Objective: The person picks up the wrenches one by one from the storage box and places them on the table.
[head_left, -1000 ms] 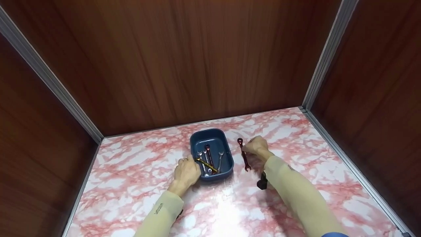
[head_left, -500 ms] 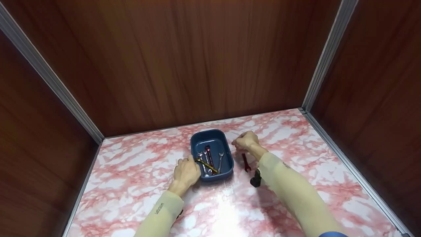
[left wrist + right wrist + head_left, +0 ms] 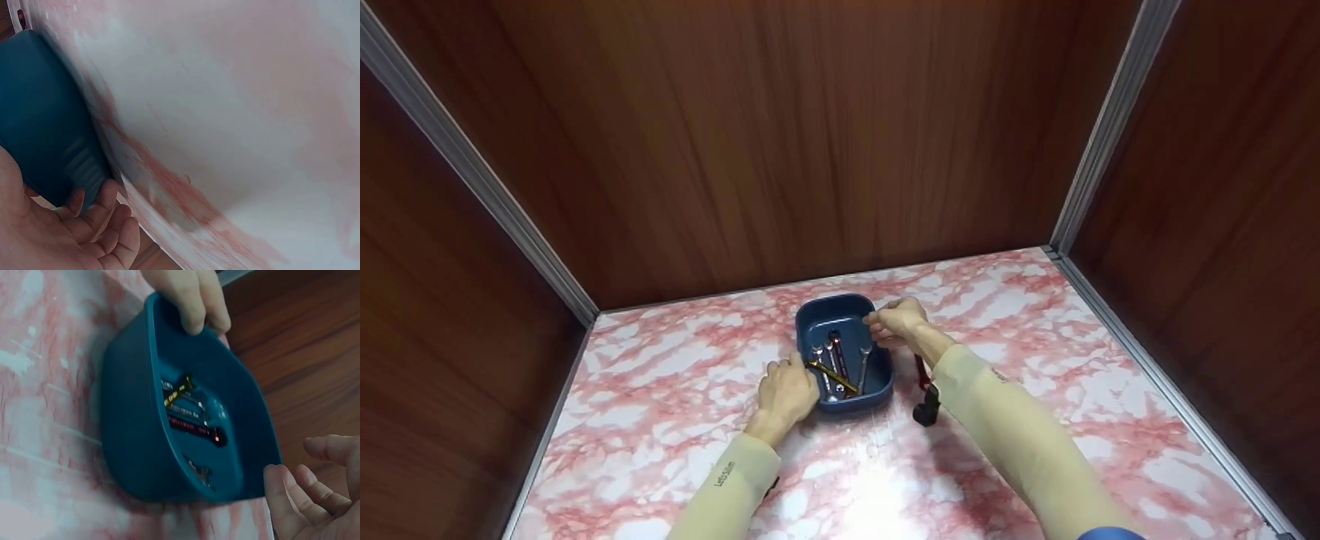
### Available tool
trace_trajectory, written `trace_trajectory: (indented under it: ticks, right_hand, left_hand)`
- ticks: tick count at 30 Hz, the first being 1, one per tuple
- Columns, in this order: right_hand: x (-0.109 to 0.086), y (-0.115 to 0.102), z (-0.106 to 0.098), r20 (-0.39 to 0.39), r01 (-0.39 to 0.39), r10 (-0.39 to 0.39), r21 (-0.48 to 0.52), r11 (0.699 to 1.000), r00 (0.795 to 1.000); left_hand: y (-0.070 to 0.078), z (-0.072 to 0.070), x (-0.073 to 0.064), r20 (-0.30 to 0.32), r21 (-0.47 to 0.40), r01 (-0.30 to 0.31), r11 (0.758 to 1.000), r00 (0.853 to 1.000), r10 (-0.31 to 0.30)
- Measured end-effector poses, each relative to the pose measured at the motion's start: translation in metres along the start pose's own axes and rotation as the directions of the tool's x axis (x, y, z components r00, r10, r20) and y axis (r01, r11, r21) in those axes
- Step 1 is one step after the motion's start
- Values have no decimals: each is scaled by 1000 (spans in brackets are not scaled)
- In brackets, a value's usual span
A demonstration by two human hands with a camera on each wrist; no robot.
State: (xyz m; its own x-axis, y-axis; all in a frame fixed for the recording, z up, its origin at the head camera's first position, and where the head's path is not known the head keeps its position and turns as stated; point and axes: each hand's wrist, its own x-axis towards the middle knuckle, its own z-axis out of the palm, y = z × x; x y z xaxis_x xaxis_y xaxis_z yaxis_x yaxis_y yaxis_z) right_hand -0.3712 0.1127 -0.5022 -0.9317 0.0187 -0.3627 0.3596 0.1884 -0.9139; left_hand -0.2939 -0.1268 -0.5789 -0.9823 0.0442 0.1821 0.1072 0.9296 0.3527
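A blue plastic bin stands on the table. Inside it lie a gold wrench, a dark red wrench and several silver wrenches. My left hand grips the bin's near left rim, some fingers inside and others against the outer wall. At the far right rim is my right hand, fingertips right at the edge in the right wrist view, holding nothing. Another red wrench lies on the table right of the bin, mostly hidden under the right wrist.
The tabletop has a pink and white marbled pattern. Brown wood-grain panels enclose it at the back and both sides, with metal strips at the corners. A small black device hangs below the right wrist.
My right hand has moved left from beside the red wrench on the table to the bin's right rim. That wrench has stayed on the table. The left hand and the bin have barely moved.
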Motion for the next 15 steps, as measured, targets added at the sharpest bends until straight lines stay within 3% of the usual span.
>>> trace_trajectory:
  ticks: [10, 15]
  right_hand:
    - [-2, 0, 22, 22, -2, 2, 8, 1000, 1000]
    - [-2, 2, 33, -1, 5, -5, -93, 996, 1000]
  left_hand:
    - [-1, 2, 1, -20, -2, -6, 1000, 1000, 6]
    - [-2, 2, 0, -9, -11, 4, 1000, 1000, -5]
